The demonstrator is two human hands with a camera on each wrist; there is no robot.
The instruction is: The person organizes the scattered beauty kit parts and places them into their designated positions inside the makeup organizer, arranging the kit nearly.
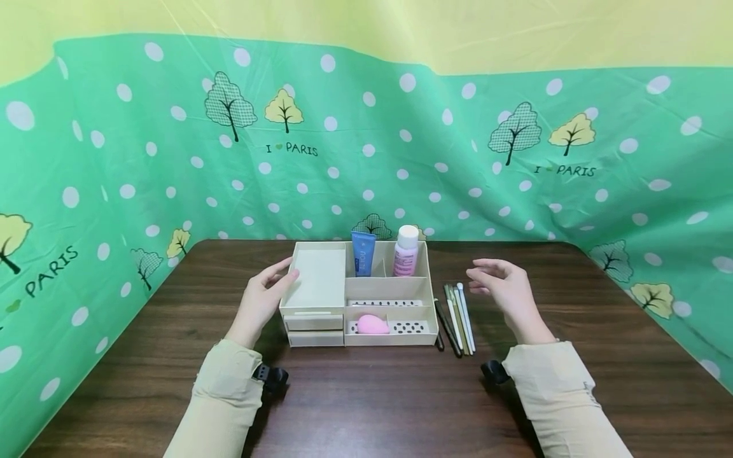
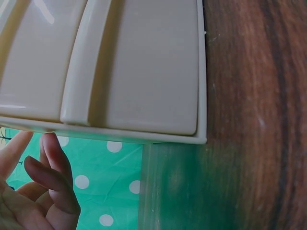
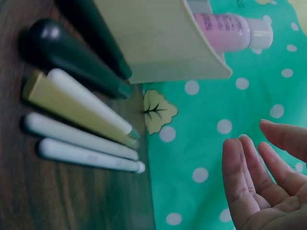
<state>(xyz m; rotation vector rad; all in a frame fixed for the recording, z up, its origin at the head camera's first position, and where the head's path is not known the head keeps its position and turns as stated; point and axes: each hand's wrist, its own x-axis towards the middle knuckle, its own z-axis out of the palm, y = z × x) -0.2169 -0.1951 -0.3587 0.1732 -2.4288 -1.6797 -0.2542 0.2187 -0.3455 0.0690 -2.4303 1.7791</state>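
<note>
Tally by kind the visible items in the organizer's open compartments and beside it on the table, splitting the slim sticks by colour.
Blue tube: 1
Bottle: 1
Pink sponge: 1
Dark sticks: 2
White sticks: 3
Gold stick: 1
Total: 9

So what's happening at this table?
A person's left hand touches the left side of a cream organizer standing on the table. Their right hand holds nothing and is near some slim sticks lying beside the organizer. A blue tube and a white-capped bottle stand in its back compartments, and a pink egg-shaped thing lies at the front.
</note>
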